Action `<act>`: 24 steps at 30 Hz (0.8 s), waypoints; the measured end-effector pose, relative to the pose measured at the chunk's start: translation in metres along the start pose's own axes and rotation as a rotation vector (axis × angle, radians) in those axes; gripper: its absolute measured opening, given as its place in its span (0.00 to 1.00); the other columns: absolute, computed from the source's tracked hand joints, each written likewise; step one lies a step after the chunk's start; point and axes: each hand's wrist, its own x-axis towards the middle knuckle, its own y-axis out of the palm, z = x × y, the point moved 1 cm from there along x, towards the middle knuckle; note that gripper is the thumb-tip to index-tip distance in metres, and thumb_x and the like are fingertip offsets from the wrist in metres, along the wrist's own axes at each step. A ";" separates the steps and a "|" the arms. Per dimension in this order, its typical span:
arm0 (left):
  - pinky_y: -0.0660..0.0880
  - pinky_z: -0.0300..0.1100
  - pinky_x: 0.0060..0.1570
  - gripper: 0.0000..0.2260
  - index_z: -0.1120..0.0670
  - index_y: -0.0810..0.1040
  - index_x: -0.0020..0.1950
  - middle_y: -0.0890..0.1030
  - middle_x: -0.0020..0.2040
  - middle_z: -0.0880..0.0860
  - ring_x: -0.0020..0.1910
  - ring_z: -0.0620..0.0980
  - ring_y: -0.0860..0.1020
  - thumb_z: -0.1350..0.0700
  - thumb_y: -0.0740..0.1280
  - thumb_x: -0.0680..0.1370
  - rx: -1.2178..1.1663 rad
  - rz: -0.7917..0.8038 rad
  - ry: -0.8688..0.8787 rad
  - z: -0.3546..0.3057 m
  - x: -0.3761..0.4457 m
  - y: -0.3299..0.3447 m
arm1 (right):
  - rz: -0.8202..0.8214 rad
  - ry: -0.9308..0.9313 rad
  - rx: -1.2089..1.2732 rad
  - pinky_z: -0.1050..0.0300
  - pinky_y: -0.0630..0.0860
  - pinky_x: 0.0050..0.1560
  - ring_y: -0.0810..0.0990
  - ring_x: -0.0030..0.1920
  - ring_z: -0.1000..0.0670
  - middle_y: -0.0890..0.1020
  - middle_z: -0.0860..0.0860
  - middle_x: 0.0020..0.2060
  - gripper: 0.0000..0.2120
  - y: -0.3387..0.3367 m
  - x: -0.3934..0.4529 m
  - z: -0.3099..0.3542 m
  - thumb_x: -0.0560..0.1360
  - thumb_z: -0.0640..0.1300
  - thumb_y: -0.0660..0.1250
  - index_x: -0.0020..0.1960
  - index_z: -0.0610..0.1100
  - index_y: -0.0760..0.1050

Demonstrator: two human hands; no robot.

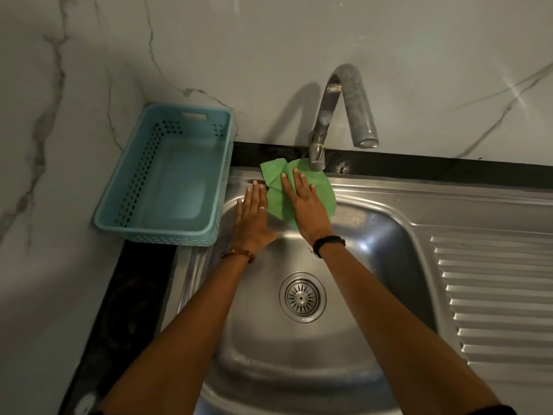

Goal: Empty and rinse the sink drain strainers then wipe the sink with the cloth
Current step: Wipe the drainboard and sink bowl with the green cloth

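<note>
Hands flat, right hand (pixel 302 206) on cloth (pixel 321 191), sink (pixel 389 205) back rim

cloth (pixel 321 193): partly under right hand (pixel 305 209) | drainboard (pixel 493 295): cut by right edge

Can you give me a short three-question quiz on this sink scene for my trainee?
1. True or false: the right hand presses flat on the green cloth.
2. Where is the strainer? A) in the blue basket B) seated in the drain of the sink C) in the left hand
3. Fill in: the cloth lies on the sink's back rim, just below the base of the ____.

Key:
1. True.
2. B.
3. Tap.
</note>
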 end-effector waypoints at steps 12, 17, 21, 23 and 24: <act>0.40 0.61 0.72 0.47 0.59 0.38 0.76 0.39 0.77 0.58 0.77 0.55 0.40 0.52 0.70 0.71 0.172 -0.067 -0.197 -0.038 -0.002 0.005 | 0.008 0.461 0.043 0.45 0.56 0.74 0.54 0.76 0.40 0.46 0.39 0.77 0.37 -0.070 -0.073 -0.181 0.73 0.24 0.51 0.77 0.44 0.45; 0.42 0.58 0.73 0.41 0.56 0.41 0.76 0.42 0.78 0.56 0.77 0.53 0.43 0.53 0.66 0.73 0.298 -0.081 0.058 -0.110 -0.008 0.034 | 0.056 0.368 0.007 0.42 0.53 0.73 0.51 0.76 0.37 0.44 0.35 0.76 0.34 -0.059 -0.058 -0.148 0.75 0.27 0.50 0.77 0.42 0.41; 0.40 0.57 0.73 0.37 0.58 0.39 0.76 0.41 0.78 0.56 0.77 0.53 0.41 0.57 0.62 0.76 0.212 -0.062 -0.013 -0.162 -0.003 0.055 | 0.088 0.114 -0.049 0.42 0.50 0.75 0.47 0.77 0.39 0.43 0.39 0.77 0.33 -0.053 -0.057 -0.136 0.78 0.31 0.52 0.77 0.45 0.42; 0.40 0.55 0.73 0.36 0.59 0.40 0.76 0.42 0.78 0.57 0.77 0.54 0.41 0.59 0.61 0.77 0.178 -0.082 -0.067 -0.174 0.001 0.059 | 0.115 -0.011 -0.086 0.42 0.49 0.75 0.46 0.77 0.40 0.44 0.43 0.77 0.31 -0.052 -0.059 -0.136 0.79 0.34 0.54 0.77 0.47 0.44; 0.40 0.55 0.73 0.35 0.59 0.40 0.76 0.42 0.78 0.57 0.77 0.54 0.41 0.59 0.61 0.77 0.170 -0.096 -0.083 -0.179 0.002 0.060 | 0.114 -0.026 -0.099 0.41 0.49 0.75 0.47 0.77 0.41 0.44 0.44 0.77 0.31 -0.052 -0.060 -0.138 0.80 0.36 0.55 0.77 0.48 0.45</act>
